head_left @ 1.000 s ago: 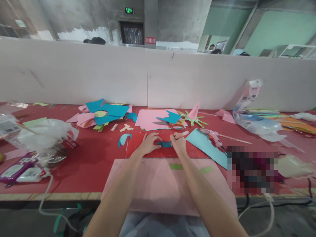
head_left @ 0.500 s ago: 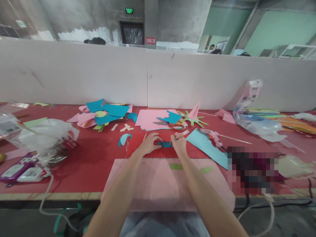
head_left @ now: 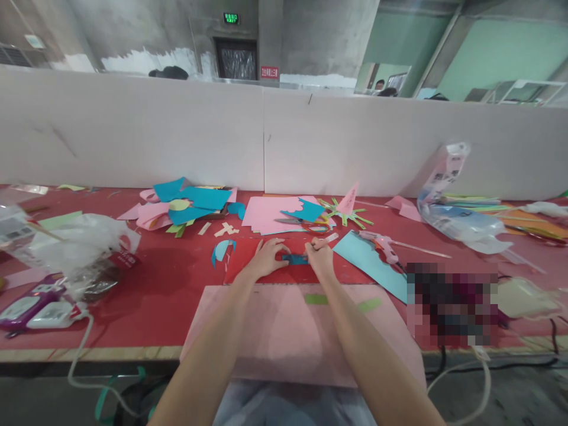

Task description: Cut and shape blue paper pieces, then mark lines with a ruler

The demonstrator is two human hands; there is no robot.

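Neither L hand (head_left: 265,259) nor R hand (head_left: 320,255) visibly moved vs. prev. frame; L thumb/fingers apart, touching blue strip (head_left: 293,260); R clamped on slim pale stick (head_left: 331,237).

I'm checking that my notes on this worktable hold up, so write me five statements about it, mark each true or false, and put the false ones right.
1. The left hand is at the left end of a blue strip over the red sheet. True.
2. The right hand is gripping the scissors. False: it grips a slim, pale-ended tool; the scissors lie farther back, among the papers.
3. The pink glue gun lies to the right of the right hand. True.
4. The pink paper cone is left of the scissors. False: it is to their right.
5. Two green strips show on the pink board. True.
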